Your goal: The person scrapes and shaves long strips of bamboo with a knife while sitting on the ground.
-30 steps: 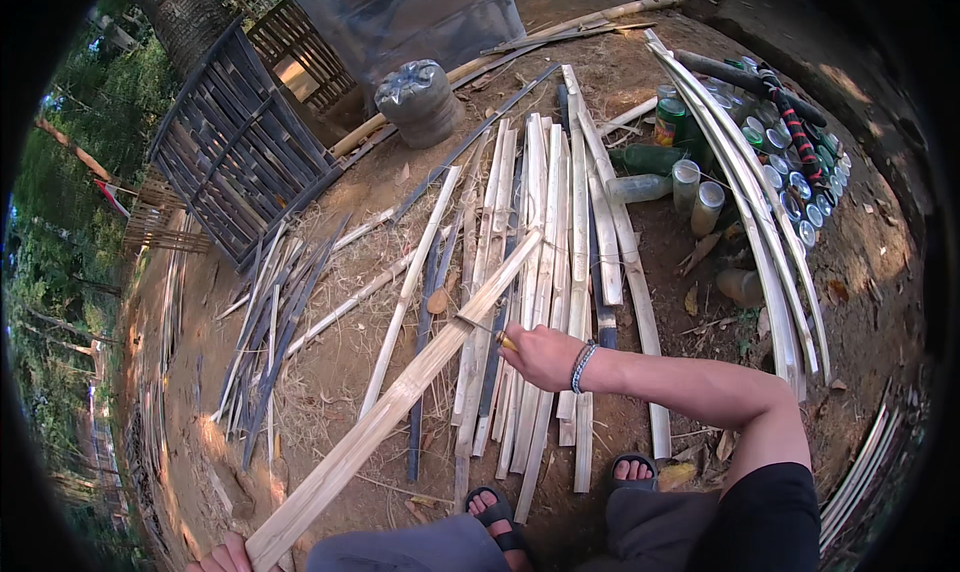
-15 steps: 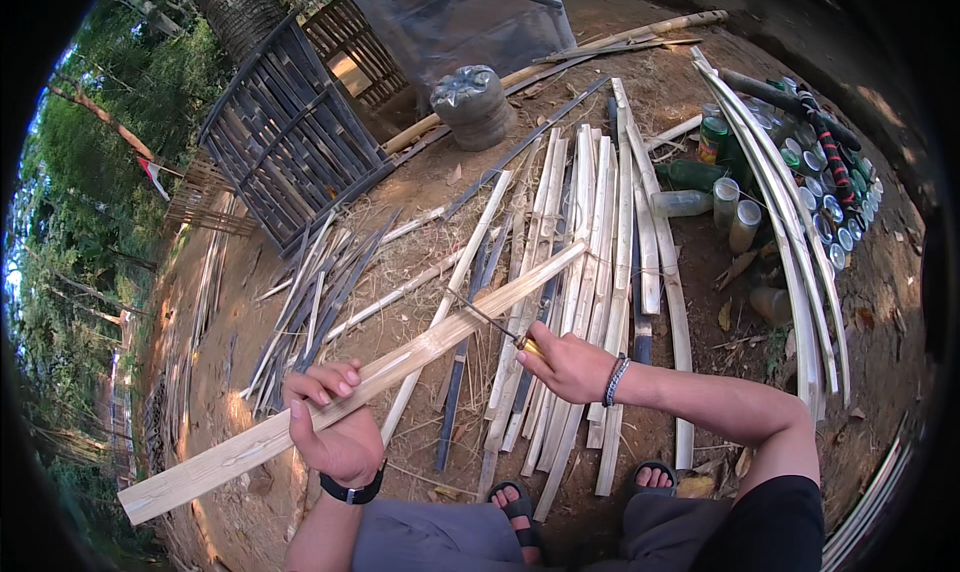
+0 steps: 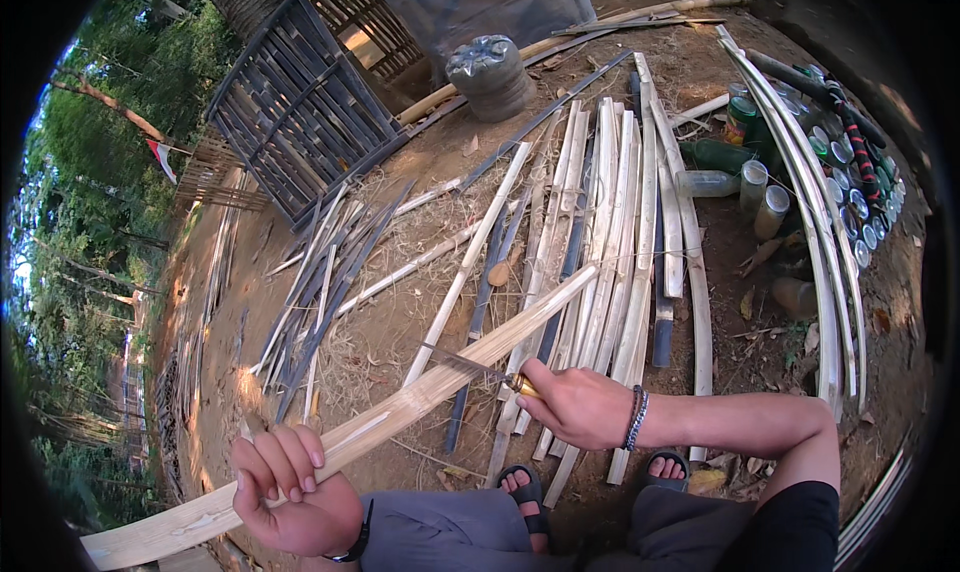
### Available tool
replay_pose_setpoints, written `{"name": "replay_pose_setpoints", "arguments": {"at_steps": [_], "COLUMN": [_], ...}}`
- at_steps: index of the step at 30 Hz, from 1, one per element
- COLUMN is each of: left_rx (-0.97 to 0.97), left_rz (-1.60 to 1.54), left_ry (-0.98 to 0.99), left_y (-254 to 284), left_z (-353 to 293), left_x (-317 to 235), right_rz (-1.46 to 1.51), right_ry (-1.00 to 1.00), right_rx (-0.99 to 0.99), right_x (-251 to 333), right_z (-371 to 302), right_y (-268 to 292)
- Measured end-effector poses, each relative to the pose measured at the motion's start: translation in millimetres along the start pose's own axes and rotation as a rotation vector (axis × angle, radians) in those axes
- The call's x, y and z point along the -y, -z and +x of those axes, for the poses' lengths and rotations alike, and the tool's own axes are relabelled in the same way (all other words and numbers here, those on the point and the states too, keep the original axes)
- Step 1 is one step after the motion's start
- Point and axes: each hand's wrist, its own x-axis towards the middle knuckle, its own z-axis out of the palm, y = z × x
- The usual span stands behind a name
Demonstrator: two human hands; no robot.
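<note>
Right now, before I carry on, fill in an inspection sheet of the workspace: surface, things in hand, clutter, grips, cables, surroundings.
Surface: bare brown ground, strewn with shavings.
Things in hand: a long pale strip, slanting up to the right; a knife with a yellow handle, its blade crossing the strip.
Clutter: pale strips side by side ahead; dark slats heaped to the left; glass bottles to the right.
Grips: left grip closed around the strip's lower part; right grip closed on the knife handle.
Cables: nothing seen.
Surroundings: slatted panel, plastic sheet, trees.
</note>
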Motion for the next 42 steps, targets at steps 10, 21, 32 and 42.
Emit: {"name": "replay_pose_setpoints", "arguments": {"at_steps": [10,21,32,42], "left_rx": [0.079,0.126,0.188,0.397], "left_rz": [0.066,0.056,0.042,-0.073], "left_ry": [-0.130,-0.162,-0.180,-0.158], "left_y": [11.2,15.6,24.6,27.9], "left_z": [-13.9,-24.9,-22.3,-23.8], "left_x": [8.2,3.6,2.7,-0.3], "right_rz": [-0.234,-0.254,-0.096,-0.160], "right_ry": [-0.162,-0.150,-0.073,-0.143], "right_rx": [-0.029,0.008,0.100,0.142], "right_x": [-48.0,-62.2,-15.1,-18.4], "right_z": [13.3,11.0,2.9,-3.2], "right_y": [4.3,13.9,16.2,23.9]}}
